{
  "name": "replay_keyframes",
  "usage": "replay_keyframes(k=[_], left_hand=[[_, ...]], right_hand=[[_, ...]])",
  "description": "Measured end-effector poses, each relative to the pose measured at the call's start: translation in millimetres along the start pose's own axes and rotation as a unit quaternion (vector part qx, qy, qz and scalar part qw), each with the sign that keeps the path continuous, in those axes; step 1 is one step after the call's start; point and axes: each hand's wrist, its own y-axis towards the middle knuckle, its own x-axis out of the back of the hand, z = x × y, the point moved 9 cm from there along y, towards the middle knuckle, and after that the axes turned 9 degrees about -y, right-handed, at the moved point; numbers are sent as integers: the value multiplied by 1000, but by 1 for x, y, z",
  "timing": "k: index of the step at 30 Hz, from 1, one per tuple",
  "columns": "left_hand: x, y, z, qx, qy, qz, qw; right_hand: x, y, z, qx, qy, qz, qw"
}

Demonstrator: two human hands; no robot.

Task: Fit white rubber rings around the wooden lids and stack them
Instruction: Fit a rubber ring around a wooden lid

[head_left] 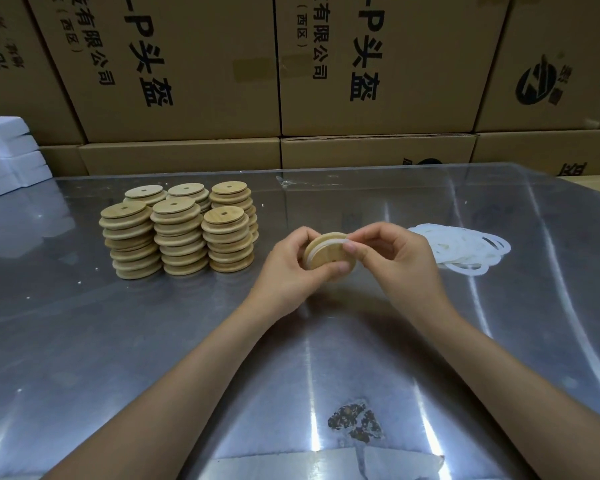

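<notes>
A round wooden lid (326, 252) is held tilted above the metal table (153, 341), near its middle. My left hand (291, 268) grips the lid from the left and below. A white rubber ring (329, 242) lies partly round the lid's rim. My right hand (395, 254) pinches that ring at the lid's right edge. Several stacks of wooden lids (177, 230), each lid with a small centre hole, stand to the left. A loose pile of white rubber rings (465, 247) lies flat on the table just right of my right hand.
Large cardboard boxes (361, 81) form a wall along the table's far edge. White foam-like blocks (7, 157) sit at the far left corner. A dark worn patch (355, 420) marks the table surface near me.
</notes>
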Motion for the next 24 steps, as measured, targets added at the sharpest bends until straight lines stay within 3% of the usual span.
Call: replay_keyframes(k=[2, 6, 14, 24], left_hand=[[1, 1, -3, -23, 85, 2, 996], [6, 3, -4, -33, 76, -10, 997], [6, 2, 10, 19, -22, -18, 999], [8, 1, 11, 54, -103, -37, 993]], right_hand=[[-1, -2, 5, 26, -55, 1, 998], [0, 1, 2, 10, -29, -5, 1000], [-5, 4, -3, -27, 64, 29, 997], [-7, 3, -21, -71, 43, 34, 996]])
